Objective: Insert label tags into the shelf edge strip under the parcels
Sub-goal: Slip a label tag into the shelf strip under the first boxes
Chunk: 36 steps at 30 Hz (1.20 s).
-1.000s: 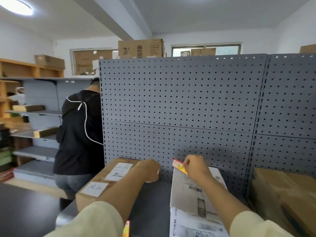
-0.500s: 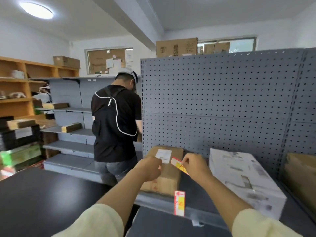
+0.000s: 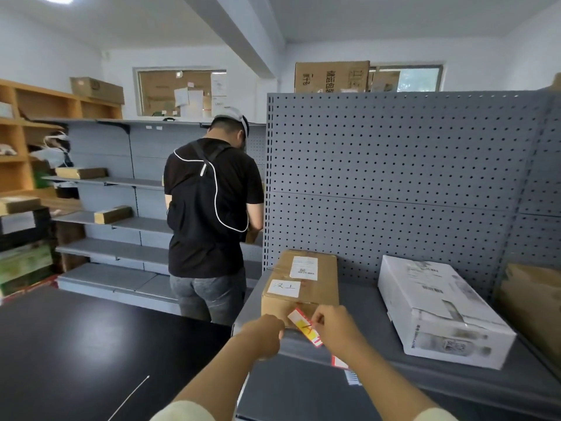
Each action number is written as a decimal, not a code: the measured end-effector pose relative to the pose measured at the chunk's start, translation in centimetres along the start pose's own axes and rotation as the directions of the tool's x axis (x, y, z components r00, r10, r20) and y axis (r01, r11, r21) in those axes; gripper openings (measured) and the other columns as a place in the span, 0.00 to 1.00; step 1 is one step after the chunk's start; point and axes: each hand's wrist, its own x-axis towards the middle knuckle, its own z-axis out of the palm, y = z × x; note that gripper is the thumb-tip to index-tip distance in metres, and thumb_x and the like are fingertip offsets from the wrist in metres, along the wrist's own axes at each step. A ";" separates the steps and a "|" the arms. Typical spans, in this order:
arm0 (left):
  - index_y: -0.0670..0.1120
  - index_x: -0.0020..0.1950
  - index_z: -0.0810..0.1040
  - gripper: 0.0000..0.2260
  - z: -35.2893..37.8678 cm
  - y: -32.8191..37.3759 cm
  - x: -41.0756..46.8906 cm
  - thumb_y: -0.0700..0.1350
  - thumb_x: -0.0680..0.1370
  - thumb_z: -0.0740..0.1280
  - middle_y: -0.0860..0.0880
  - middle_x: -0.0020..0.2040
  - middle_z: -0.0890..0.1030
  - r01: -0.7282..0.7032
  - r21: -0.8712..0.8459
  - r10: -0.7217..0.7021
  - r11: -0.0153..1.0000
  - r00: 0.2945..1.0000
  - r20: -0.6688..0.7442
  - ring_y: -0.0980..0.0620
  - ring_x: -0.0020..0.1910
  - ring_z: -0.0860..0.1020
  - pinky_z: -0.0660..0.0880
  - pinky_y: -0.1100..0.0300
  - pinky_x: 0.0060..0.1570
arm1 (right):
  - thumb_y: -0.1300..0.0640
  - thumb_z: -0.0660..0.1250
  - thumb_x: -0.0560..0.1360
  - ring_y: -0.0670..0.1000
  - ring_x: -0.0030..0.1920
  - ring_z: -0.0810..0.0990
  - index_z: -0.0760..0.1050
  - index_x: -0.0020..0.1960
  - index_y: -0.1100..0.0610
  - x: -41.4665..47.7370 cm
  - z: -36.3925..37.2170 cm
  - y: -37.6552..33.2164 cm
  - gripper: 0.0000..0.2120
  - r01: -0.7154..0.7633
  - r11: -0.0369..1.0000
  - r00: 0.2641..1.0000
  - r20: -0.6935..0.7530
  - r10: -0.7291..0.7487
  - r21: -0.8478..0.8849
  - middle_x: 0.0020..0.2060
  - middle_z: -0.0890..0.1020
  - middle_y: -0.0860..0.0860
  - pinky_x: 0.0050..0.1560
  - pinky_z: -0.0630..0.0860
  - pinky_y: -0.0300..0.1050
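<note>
My right hand [image 3: 335, 328] pinches a red, white and yellow label tag [image 3: 304, 327], held tilted just above the grey shelf edge strip [image 3: 425, 370] in front of a brown parcel [image 3: 302, 281]. My left hand [image 3: 264, 335] is a closed fist at the strip's left end, just left of the tag; nothing shows in it. Another red and white tag [image 3: 339, 362] sits in the strip below my right wrist, partly hidden. A white parcel [image 3: 437, 308] lies on the shelf to the right.
A person in a black shirt [image 3: 212, 208] stands close on the left of the grey pegboard [image 3: 394, 177], facing away. A black table top [image 3: 76, 344] fills the lower left. A brown box [image 3: 534, 305] sits at the far right. Grey wall shelves hold small parcels behind.
The view has pulled back and swung left. Both hands have come down from the parcel tops to the shelf's front edge, the right still holding the tag.
</note>
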 end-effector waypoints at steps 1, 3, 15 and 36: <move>0.49 0.67 0.72 0.18 0.3 0.3 0.3 0.37 0.78 0.59 0.47 0.67 0.72 -0.005 -0.003 0.005 1.000 1.000 -0.005 0.45 0.64 0.73 0.73 0.51 0.62 | 0.64 0.63 0.74 0.51 0.42 0.81 0.80 0.42 0.54 0.3 0.2 0.3 0.09 0.001 1.000 1.000 0.003 -0.001 -0.011 0.43 0.82 0.51 0.45 0.81 0.48; 0.48 0.70 0.69 0.21 0.9 1.0 0.8 0.35 0.77 0.59 0.46 0.67 0.72 -0.010 -0.013 0.010 1.000 1.000 -0.027 0.44 0.63 0.74 0.74 0.51 0.62 | 0.63 0.63 0.75 0.51 0.41 0.80 0.80 0.41 0.54 0.8 0.5 0.9 0.09 0.001 1.000 1.000 0.005 -0.001 -0.023 0.42 0.82 0.50 0.45 0.81 0.48; 0.48 0.66 0.74 0.19 2.2 1.3 2.1 0.35 0.77 0.60 0.44 0.65 0.75 -0.042 0.037 0.045 0.998 0.996 -0.076 0.44 0.61 0.74 0.72 0.52 0.61 | 0.62 0.63 0.75 0.52 0.43 0.81 0.80 0.42 0.53 2.6 1.8 2.1 0.09 0.007 1.000 1.000 0.019 -0.006 -0.030 0.44 0.83 0.52 0.45 0.81 0.49; 0.48 0.66 0.76 0.22 3.1 0.1 2.0 0.34 0.74 0.60 0.47 0.65 0.78 -0.026 -0.046 0.025 0.999 0.999 -0.036 0.45 0.61 0.77 0.76 0.50 0.61 | 0.64 0.59 0.80 0.54 0.57 0.77 0.77 0.60 0.57 1.7 5.6 1.2 0.12 0.267 0.855 0.963 0.152 -0.222 -0.444 0.56 0.79 0.54 0.54 0.75 0.47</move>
